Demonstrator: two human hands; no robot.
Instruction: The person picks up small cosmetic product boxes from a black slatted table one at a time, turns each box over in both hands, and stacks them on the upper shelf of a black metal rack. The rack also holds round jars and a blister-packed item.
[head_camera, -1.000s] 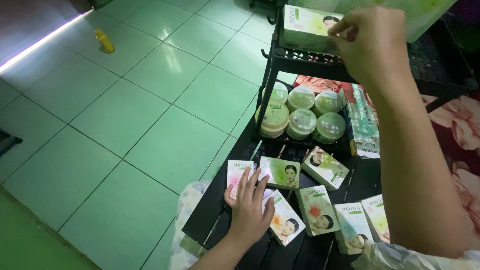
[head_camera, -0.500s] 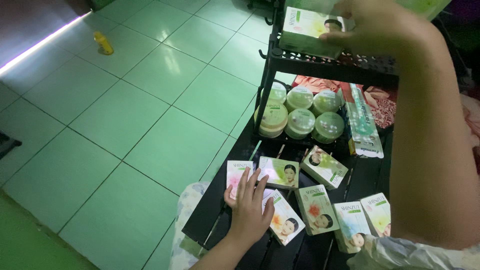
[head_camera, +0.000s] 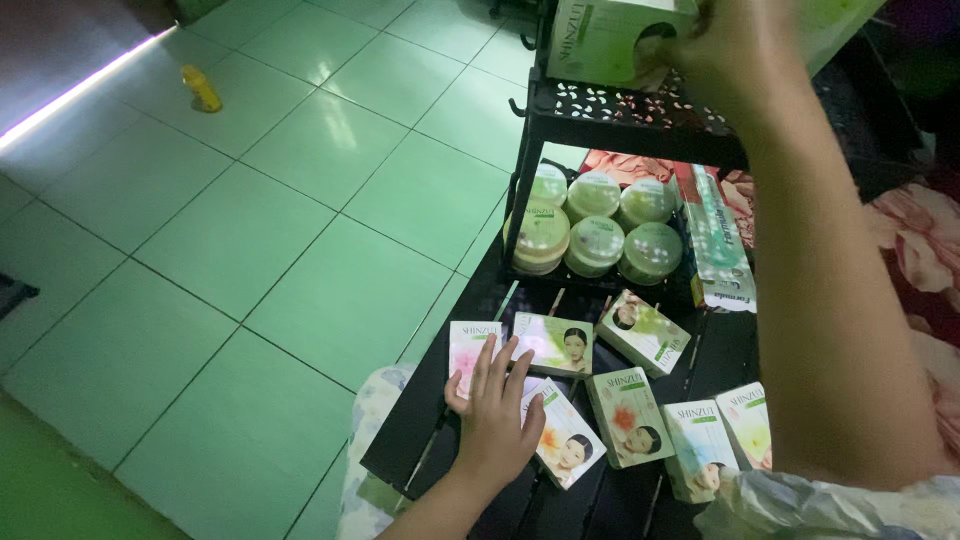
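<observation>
spreading flat and holding nothing, left hand (head_camera: 493, 420) rests on small boxes (head_camera: 560, 345) covering a black slatted table (head_camera: 410, 440) beside green floor tiles (head_camera: 250, 230); right hand (head_camera: 735, 55) pinches a box (head_camera: 600, 40) on the black rack (head_camera: 625, 120).

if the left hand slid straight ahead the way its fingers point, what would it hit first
Probably the small box showing a face, lying just beyond the fingertips of the left hand, which rests on a pink box. Farther along stand the round jars. Depth is hard to judge.
</observation>
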